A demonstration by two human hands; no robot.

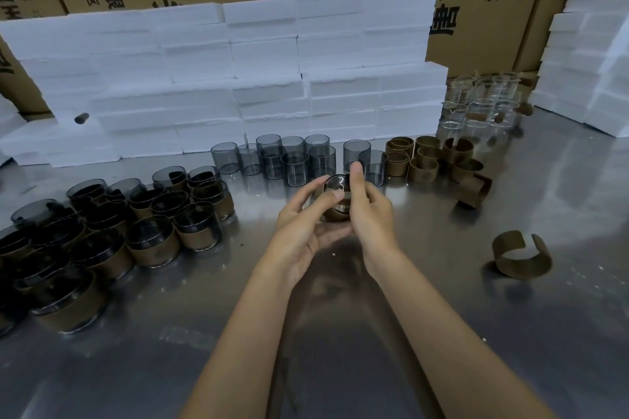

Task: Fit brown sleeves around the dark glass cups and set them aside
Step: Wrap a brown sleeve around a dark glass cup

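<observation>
Our forearms come in from the near edge of the tabletop [442, 333], and our hands meet over its middle. Going left to right: the finished cups [102, 231], each with a sleeve on, crowd the left edge. Behind them a wall of foam blocks [238, 78] lines the far edge, with the bare cups [296, 156] in a row at its foot.

Our left hand [303, 231] cradles the cup [335, 197] from below, thumb curled over its rim. Our right hand [369, 211] grips its right side, fingers wrapped round, thumb up. The cup is lifted off the tabletop, tipped with its mouth toward us, and a brown sleeve [335, 214] shows round its lower part. Whether the sleeve is fully seated we cannot tell; our fingers cover it.

Right of the hands stand the spare sleeves [425, 160], one open sleeve [520, 255] lies alone near the right edge, and clear beakers [480, 102] fill the far right corner.

We judge the fitting step is in hand, near its end. Next we need to press the sleeve snug, then carry the cup left and stand it among the finished ones without knocking them.
</observation>
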